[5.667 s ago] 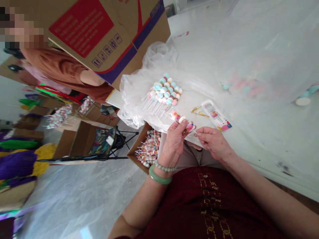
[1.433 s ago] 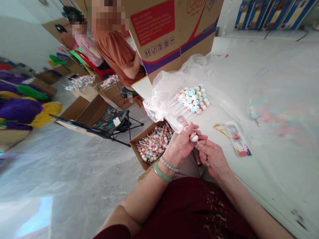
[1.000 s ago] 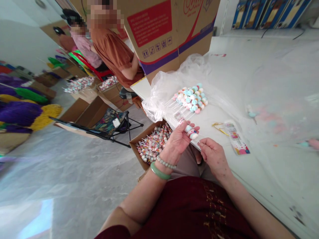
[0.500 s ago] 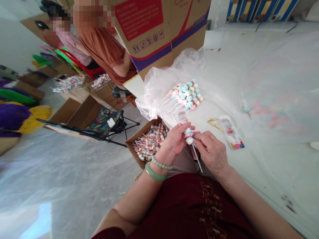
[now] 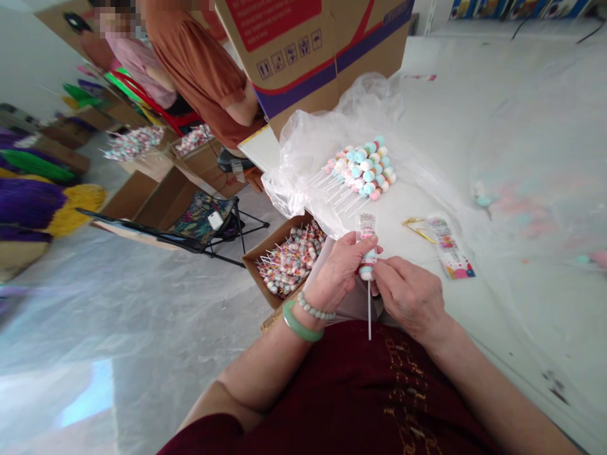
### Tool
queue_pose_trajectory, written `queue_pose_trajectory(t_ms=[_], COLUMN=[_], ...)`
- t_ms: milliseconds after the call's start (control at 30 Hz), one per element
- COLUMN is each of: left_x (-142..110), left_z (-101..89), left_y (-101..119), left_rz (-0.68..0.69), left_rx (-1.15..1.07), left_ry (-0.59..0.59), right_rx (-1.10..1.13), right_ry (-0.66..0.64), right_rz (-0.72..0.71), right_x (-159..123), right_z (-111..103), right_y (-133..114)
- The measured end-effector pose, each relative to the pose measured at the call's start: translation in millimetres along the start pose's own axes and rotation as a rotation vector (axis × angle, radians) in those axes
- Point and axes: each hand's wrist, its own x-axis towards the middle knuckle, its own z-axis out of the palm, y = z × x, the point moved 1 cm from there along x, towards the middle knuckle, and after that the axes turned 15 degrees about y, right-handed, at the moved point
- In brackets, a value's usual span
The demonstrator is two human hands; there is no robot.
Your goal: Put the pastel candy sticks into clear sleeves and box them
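The stick (image 5: 370,316) of our marshmallow skewer (image 5: 367,270) is now pointing straight toward our near side, where it was slanting right. Our left hand (image 5: 339,268) is pinching the skewer's candy end between thumb and fingers, beside the table's (image 5: 467,316) near edge. Our right hand (image 5: 412,297) is bunching its fingertips at the skewer's right side; we cannot tell what they are gripping. Gold ties (image 5: 420,229) and a printed wrapper (image 5: 453,249) are lying farther right.
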Motion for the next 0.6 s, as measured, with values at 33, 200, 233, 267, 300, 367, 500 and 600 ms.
queue_pose_trajectory(t_ms=[33, 200, 233, 267, 300, 367, 500, 600], left_x=[0, 0, 0, -1, -1, -3, -6, -9], left_z=[-0.1, -1.9, -2.3, -2.9, -3.5, -4.8, -7.1, -8.5], left_y=[-1, -7, -9, -10, -11, -13, -15, -14], left_rz=[0.021, 0.140, 0.145, 0.144, 0.140, 0.133, 0.138, 0.064], left_rx=[0.010, 0.061, 0.066, 0.069, 0.073, 0.081, 0.080, 0.013], left_ry=[0.011, 0.069, 0.070, 0.070, 0.071, 0.076, 0.101, 0.109], right_rx=[-0.017, -0.080, -0.095, -0.114, -0.134, -0.163, -0.193, -0.181], right_ry=[-0.005, -0.020, -0.017, -0.013, -0.008, -0.008, -0.028, -0.026], right_rz=[-0.016, -0.039, -0.049, -0.062, -0.079, -0.115, -0.157, -0.149], right_x=[0, 0, -1, -2, -3, -6, -11, -12], right_z=[-1, 0, 0, 0, 0, 0, 1, 5], right_y=[-1, -3, -3, -4, -5, -6, -11, -11])
